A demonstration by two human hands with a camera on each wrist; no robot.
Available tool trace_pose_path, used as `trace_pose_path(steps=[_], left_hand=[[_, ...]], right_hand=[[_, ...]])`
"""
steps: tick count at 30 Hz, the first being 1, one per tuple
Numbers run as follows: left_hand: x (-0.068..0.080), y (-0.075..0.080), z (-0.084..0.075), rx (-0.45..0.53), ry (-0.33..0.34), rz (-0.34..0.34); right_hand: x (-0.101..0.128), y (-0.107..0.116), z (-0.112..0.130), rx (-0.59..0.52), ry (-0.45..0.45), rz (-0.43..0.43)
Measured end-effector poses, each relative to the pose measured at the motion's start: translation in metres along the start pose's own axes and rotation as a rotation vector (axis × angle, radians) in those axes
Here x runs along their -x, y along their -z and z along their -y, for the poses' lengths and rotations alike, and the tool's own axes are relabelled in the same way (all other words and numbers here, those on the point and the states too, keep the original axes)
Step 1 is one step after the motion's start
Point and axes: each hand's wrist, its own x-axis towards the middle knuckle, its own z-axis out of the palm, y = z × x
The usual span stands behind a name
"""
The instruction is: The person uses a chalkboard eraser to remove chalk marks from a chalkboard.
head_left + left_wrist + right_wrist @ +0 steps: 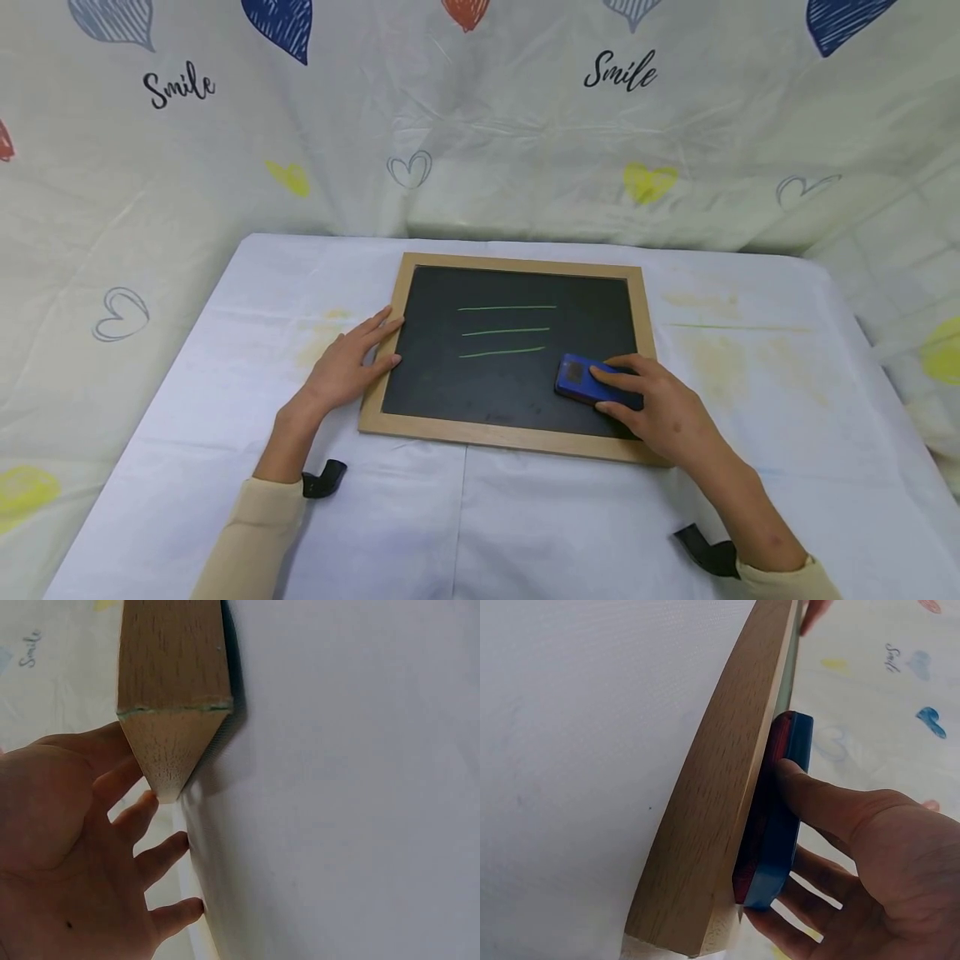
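A wood-framed chalkboard lies on the white-covered table, with three short green lines drawn across its middle. My right hand grips a blue board eraser near the board's lower right corner, thumb on the near side and fingers on the far side. In the right wrist view the eraser shows a blue top and a dark red underside, close beside the wooden frame. My left hand rests with spread fingers on the frame's left side; the left wrist view shows its palm beside the frame's corner.
The white tablecloth bears faint yellow stains and a thin green streak right of the board. Behind the table hangs a pale sheet printed with hearts and "Smile". Black straps stick out at both wrists.
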Motion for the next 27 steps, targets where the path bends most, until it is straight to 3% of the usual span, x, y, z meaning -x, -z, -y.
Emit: trace_pose_path(steps=[14, 27], left_hand=[[0.002, -0.001, 0.001, -0.004, -0.002, 0.014], [0.001, -0.001, 0.001, 0.002, 0.003, 0.014]], right_hand=[[-0.001, -0.004, 0.001, 0.001, 0.023, -0.009], [-0.029, 0.005, 0.002, 0.008, 0.026, 0.01]])
